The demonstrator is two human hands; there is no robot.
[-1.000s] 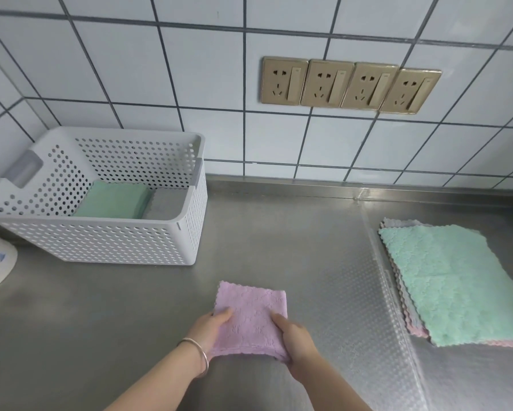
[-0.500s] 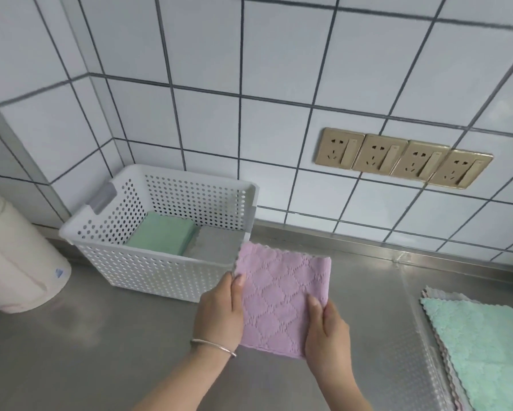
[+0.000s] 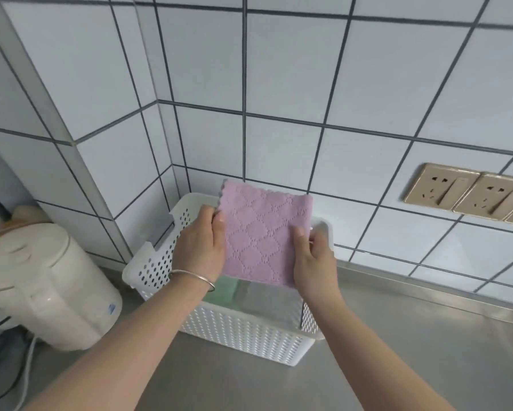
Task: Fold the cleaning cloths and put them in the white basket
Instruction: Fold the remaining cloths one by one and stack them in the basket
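Note:
A folded pink cloth (image 3: 261,232) hangs flat in the air above the white perforated basket (image 3: 243,336). My left hand (image 3: 200,244) grips its left edge, thumb on top. My right hand (image 3: 313,259) pinches its right edge. Inside the basket lie a folded green cloth (image 3: 223,292) and a folded grey cloth (image 3: 273,304), both partly hidden by the pink one. The stack of unfolded cloths is out of view.
A cream electric kettle (image 3: 44,289) stands left of the basket, with cords (image 3: 9,375) trailing on the steel counter (image 3: 412,351). Gold wall sockets (image 3: 468,194) sit on the tiled wall at the right. The basket stands near the wall corner.
Both hands lifted the folded pink cloth off the counter and carried it left, over the basket. The view swung left, so the cloth stack left the frame.

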